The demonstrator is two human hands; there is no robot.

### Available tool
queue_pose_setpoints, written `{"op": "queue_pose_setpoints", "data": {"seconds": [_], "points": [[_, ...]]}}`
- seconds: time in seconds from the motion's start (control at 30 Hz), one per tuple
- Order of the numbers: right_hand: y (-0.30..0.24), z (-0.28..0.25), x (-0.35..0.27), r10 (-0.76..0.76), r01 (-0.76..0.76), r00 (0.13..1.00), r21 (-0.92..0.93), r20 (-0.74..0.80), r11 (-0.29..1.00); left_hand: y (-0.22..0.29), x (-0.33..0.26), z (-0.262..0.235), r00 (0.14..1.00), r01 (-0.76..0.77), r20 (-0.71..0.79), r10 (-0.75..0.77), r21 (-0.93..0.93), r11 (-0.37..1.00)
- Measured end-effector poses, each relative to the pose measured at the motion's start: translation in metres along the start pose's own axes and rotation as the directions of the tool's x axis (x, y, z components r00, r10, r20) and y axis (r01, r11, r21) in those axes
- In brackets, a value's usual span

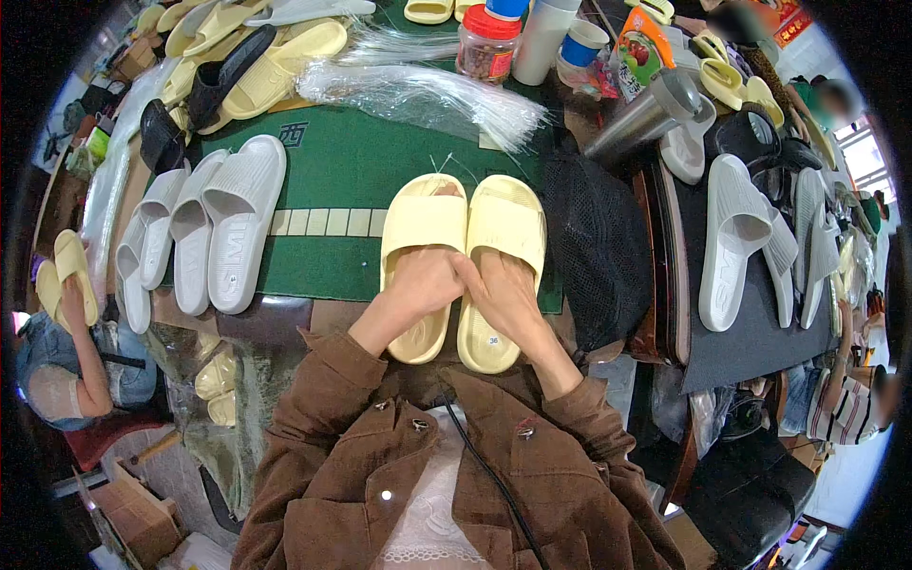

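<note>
A pair of pale yellow slide slippers lies side by side, toes away from me, at the near edge of the green mat (332,256). My left hand (425,282) reaches under the strap of the left slipper (418,223), with a bit of finger showing at its toe opening. Into the right slipper (518,228) goes my right hand (501,290), its fingers tucked beneath the strap. The two hands touch between the slippers. Thin clear strands (442,163) stick up by the left slipper's toe. Most of my fingertips are hidden by the straps.
Grey slippers (245,223) stand on the left, more grey ones (736,242) on the right. Beyond the mat lie a bundle of clear plastic strands (427,95), a red-lidded jar (487,47) and a steel tumbler (646,114). Black mesh (598,228) borders the right side. Co-workers sit at both sides.
</note>
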State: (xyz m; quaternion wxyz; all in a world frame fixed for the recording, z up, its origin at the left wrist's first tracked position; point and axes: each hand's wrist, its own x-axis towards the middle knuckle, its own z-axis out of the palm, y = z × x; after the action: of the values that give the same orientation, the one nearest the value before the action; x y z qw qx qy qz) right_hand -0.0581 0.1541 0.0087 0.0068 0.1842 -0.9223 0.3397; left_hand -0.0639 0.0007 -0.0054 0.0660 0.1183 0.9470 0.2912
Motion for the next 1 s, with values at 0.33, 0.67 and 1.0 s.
{"op": "queue_pose_setpoints", "data": {"seconds": [0.33,0.67,1.0], "points": [[-0.004,-0.003,-0.001,0.007,-0.007,1.000,0.051,-0.001,0.999,0.005,-0.002,0.004,1.000,0.004,-0.031,-0.001,0.092,0.996],[-0.020,-0.028,-0.023,-0.372,0.349,0.906,-0.142,-0.203,0.926,0.004,0.000,0.002,1.000,0.004,0.008,-0.005,0.104,0.995],[-0.003,-0.070,0.046,-0.179,0.193,0.960,0.044,-0.216,0.980,0.011,-0.002,-0.006,0.999,0.051,-0.003,-0.051,0.039,0.998]]}}
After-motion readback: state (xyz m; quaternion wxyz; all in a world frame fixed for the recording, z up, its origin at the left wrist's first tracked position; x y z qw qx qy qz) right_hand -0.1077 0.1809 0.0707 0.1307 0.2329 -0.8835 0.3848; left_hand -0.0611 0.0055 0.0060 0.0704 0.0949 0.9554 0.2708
